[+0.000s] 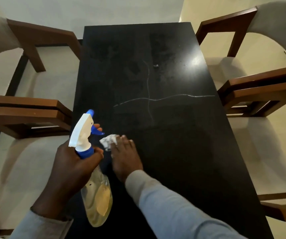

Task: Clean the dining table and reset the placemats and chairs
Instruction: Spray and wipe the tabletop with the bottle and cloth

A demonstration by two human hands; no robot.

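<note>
We are at the wiping step; left hand [73, 168], fingers clamped on the bottle [88, 163]; right hand [125, 156], fingers flat, presses the cloth [108, 140] on the near tabletop [182, 152]; next, probably wipe toward the far white streaks [149, 99].

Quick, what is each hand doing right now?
Left hand: grips the spray bottle by its neck.
Right hand: fingers flat, pressing a white wipe on the table.

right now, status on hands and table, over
Left hand grips spray bottle. Right hand presses white wipe flat on black table. Streaks and small scrap ahead.
</note>
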